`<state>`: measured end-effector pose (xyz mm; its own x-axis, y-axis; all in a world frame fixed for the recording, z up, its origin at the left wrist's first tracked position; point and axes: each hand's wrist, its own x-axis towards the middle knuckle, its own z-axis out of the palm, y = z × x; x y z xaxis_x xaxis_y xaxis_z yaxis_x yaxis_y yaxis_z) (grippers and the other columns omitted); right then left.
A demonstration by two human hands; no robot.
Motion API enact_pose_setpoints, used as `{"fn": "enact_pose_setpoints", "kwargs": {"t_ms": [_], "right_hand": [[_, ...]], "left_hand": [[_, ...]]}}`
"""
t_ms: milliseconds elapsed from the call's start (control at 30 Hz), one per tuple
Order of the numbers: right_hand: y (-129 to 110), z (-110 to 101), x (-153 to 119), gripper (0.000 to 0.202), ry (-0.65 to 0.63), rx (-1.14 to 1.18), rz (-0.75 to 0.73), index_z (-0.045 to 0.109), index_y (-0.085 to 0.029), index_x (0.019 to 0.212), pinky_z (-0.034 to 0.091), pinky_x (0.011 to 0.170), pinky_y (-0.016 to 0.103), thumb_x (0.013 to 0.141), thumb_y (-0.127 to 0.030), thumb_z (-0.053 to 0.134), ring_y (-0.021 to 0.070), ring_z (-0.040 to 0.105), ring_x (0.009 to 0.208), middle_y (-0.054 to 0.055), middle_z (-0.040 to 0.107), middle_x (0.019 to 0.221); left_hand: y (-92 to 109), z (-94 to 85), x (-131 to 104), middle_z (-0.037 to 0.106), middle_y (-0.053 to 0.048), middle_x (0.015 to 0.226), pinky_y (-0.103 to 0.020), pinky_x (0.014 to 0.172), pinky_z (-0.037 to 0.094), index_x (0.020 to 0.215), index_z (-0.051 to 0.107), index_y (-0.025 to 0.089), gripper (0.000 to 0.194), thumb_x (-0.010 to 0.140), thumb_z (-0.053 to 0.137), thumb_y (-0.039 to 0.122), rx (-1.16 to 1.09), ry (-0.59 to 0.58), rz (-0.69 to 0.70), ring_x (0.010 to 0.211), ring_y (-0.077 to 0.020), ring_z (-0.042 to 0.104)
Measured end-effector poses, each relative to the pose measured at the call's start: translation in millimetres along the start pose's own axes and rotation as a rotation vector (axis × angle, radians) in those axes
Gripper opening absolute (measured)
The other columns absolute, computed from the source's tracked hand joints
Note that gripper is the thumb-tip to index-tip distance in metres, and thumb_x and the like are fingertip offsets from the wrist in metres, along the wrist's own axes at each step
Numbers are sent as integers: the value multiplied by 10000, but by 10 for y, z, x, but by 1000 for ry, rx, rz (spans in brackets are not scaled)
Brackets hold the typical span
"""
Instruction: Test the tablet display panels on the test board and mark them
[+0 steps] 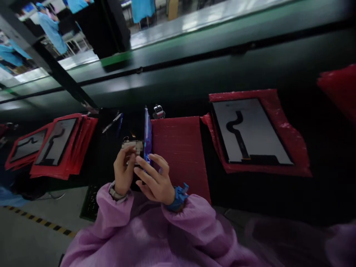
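Observation:
In front of me a tablet lies opened like a book. Its screen panel [148,129], in shiny bluish-purple film, stands on edge, seen nearly edge-on. To its left is the tablet's body [133,144] with bare inner parts. My left hand [124,172] is over the body, fingers curled and thumb near the fingertips; anything between them is too small to make out. My right hand [157,181] has its fingers spread on both sides of the panel's near edge and steadies it. A red foam sheet [180,155] lies to the right, beside the panel.
At right, a display panel with a black flex cable [253,129] rests on a red sleeve [292,144]. More panels on red sleeves [73,155] are stacked at left. A pen-like tool [111,123] and a metal roller [158,111] lie behind. A green conveyor [189,78] crosses beyond.

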<state>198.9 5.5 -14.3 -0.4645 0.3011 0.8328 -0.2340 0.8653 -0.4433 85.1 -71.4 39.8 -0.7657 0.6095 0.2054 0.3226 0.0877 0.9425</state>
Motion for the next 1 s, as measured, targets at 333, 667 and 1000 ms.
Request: {"fn": "enact_pose_setpoints", "kwargs": {"t_ms": [333,667,1000], "right_hand": [[-171,-118,11,706,-89,165,149,162,-244,1652,455,1144,527,1028,-371,468,278,307,1526,106,404,1616],[-63,100,-178,606,-99,294,774,398,-188,1522,408,1149,561,1053,-567,345,279,463,1389,165,539,1432],[-114,-211,-77,732,-123,348,1016,479,-219,1469,342,1222,581,957,-738,415,306,431,1446,152,478,1530]], "left_hand": [[402,273,480,314,-35,1682,-388,1297,257,1569,399,217,710,914,623,375,-434,-253,-329,1555,-254,306],[329,140,450,596,-55,1482,-432,1204,393,1557,440,212,749,833,628,245,-540,-172,-433,1371,-297,563],[199,-97,528,702,-54,1341,-437,1154,422,1405,633,205,711,702,731,238,-598,-89,-435,1298,-342,612]]}}
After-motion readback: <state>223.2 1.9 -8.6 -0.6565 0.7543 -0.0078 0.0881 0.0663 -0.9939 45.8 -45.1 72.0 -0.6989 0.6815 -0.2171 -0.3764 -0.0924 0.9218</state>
